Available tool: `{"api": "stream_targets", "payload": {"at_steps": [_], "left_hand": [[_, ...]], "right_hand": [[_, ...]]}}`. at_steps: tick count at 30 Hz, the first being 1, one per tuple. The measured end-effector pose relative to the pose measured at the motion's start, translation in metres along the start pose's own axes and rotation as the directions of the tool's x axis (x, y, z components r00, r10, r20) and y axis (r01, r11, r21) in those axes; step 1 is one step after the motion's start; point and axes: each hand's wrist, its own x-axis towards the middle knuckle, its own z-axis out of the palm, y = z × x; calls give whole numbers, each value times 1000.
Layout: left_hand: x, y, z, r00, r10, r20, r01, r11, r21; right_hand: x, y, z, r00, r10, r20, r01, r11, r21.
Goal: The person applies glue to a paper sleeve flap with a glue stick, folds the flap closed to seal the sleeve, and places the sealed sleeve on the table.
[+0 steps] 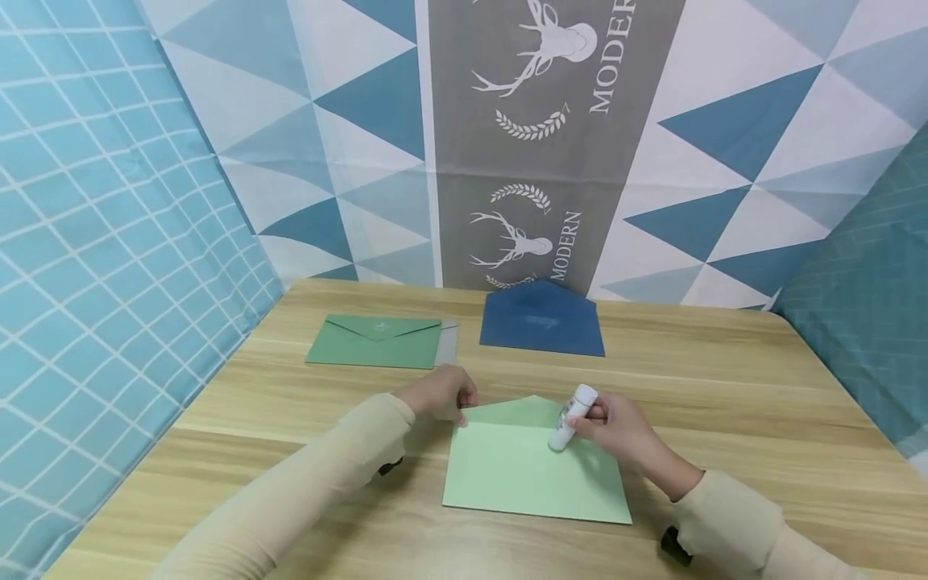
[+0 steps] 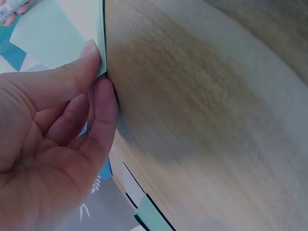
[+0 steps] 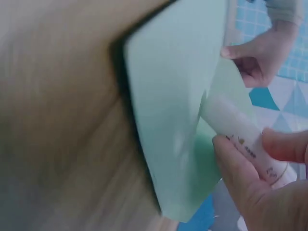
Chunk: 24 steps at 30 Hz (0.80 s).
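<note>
A light green envelope (image 1: 532, 475) lies on the table with its pointed flap (image 1: 532, 408) unfolded away from the person. At its upper left corner, my left hand (image 1: 438, 392) pinches the paper between thumb and fingers; the left wrist view shows the thumb (image 2: 91, 53) on top of the edge. My right hand (image 1: 622, 428) grips a white glue stick (image 1: 573, 417) with small printing on its side. Tilted, the stick meets the envelope near the flap's fold, right of centre. In the right wrist view the lower end of the glue stick (image 3: 231, 122) is right at that fold.
Farther back on the left lies a darker green envelope (image 1: 384, 342), its flap folded down, with a grey piece (image 1: 448, 342) showing from under it. A blue envelope (image 1: 542, 322) with its flap up lies at the table's back edge, before a patterned cloth (image 1: 362, 121).
</note>
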Motion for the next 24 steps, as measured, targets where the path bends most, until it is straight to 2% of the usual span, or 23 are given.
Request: {"api": "stream_targets", "payload": {"at_steps": [3, 6, 11, 15, 17, 20, 24], "left_hand": [[-2, 2, -1, 1000, -6, -14, 6, 1000, 5], [-4, 4, -1, 999, -14, -35, 15, 1000, 9], [-6, 3, 0, 997, -26, -71, 25, 1000, -13], [-7, 3, -1, 991, -59, -121, 61, 998, 7], [-5, 5, -4, 989, -64, -131, 68, 997, 25], [-1, 11, -11, 988, -20, -151, 29, 998, 58], [14, 26, -26, 983, 128, -134, -119, 990, 69]], "right_hand": [[1, 1, -6, 995, 92, 42, -99, 974, 204], [2, 2, -13, 990, 107, 88, -131, 929, 346], [1, 7, -25, 987, 124, 102, -156, 897, 413], [0, 10, -34, 985, 131, 114, -170, 864, 474], [-2, 12, -37, 985, 127, 118, -169, 857, 487], [-2, 13, -43, 985, 118, 129, -168, 844, 510], [-3, 14, -47, 987, 96, 131, -153, 824, 546]]}}
